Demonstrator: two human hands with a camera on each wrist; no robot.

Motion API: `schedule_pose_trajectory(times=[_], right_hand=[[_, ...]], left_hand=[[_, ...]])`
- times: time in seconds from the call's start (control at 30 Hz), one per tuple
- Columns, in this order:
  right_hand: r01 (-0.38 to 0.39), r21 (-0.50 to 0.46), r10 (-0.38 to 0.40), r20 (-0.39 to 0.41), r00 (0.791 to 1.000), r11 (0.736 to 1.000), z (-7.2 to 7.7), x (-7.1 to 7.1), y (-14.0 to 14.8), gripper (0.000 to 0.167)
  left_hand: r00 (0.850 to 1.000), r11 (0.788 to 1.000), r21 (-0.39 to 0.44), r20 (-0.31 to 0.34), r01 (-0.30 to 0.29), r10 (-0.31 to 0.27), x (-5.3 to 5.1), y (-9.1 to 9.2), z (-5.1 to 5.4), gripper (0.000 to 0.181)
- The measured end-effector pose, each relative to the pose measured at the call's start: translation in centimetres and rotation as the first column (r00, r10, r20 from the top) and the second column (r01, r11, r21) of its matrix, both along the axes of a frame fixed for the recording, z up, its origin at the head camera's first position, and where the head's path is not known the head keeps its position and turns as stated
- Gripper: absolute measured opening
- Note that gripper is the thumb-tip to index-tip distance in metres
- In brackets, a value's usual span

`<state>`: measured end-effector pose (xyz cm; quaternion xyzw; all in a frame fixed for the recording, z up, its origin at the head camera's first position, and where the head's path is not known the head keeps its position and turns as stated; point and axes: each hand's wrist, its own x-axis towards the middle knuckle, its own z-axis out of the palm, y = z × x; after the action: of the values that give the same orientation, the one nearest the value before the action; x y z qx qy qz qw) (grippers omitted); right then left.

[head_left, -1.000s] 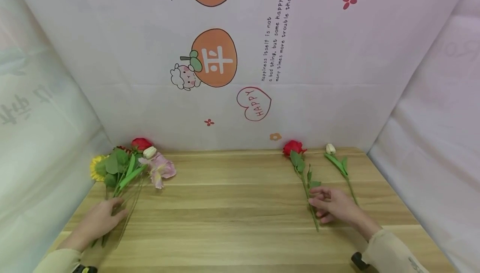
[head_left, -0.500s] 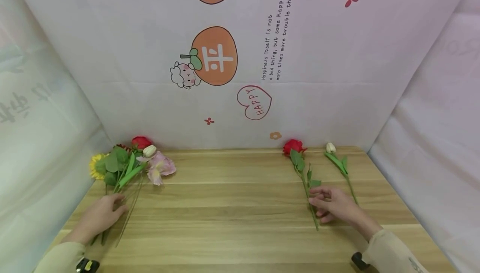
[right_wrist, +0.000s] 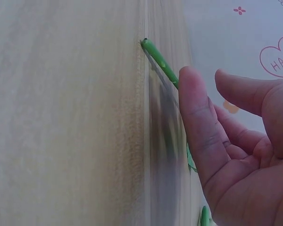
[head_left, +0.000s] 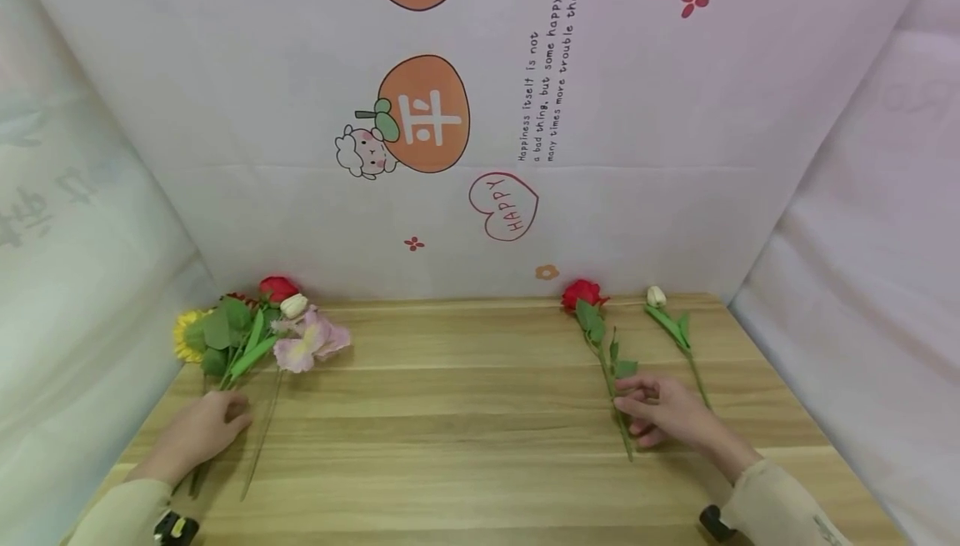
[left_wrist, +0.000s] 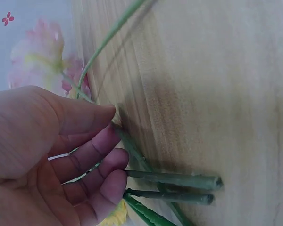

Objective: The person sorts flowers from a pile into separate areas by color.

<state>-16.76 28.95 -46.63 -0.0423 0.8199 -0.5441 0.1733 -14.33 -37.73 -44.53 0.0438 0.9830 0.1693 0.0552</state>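
Note:
At the left of the head view, my left hand (head_left: 197, 436) has its fingers curled round several stems below a bunch with a yellow flower (head_left: 190, 336), red rose (head_left: 278, 288), white tulip (head_left: 294, 306) and pink flower (head_left: 309, 341). Thumb and forefinger pinch a thin stem in the left wrist view; dark stem ends (left_wrist: 198, 181) stick out past the fingertips. A separate thin stem (head_left: 262, 438) lies right of that hand. On the right, my right hand (head_left: 670, 413) rests beside another red rose's stem (head_left: 606, 367), thumb and forefinger apart in the right wrist view.
A second white tulip (head_left: 656, 297) lies on the wooden table (head_left: 450, 396), its stem running behind my right hand. A printed white cloth (head_left: 622, 196) rises at the table's back edge, with white cloth walls on both sides.
The pink flower has turned and shifted slightly left, and the separate thin stem's lower end has moved right. My left hand has shifted slightly; the right hand stays by the rose stem.

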Motion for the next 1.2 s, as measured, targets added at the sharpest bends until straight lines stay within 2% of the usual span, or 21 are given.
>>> schedule_pose_trajectory(times=[0.23,0.67,0.9,1.2], right_hand=[[-0.004,-0.005,0.004,-0.003,1.000,1.000,0.1,0.0,-0.1,0.055],[-0.009,-0.043,0.011,0.037,0.999,0.999,0.0,-0.3,-0.1,0.054],[-0.015,-0.043,0.017,0.037,0.999,0.999,0.2,-0.2,-0.1,0.054],[-0.021,-0.052,0.023,0.028,0.999,0.998,0.3,-0.4,-0.3,0.052]], left_hand=[[1.000,1.000,-0.017,-0.009,-0.005,0.005,0.2,-0.1,-0.2,0.016],[1.000,1.000,0.005,-0.022,-0.021,0.021,0.1,-0.2,-0.6,0.008],[0.999,0.999,0.028,-0.029,-0.031,0.031,0.0,-0.3,-0.4,0.009],[0.992,0.995,0.095,-0.121,-0.031,0.043,0.4,-0.4,0.6,0.015]])
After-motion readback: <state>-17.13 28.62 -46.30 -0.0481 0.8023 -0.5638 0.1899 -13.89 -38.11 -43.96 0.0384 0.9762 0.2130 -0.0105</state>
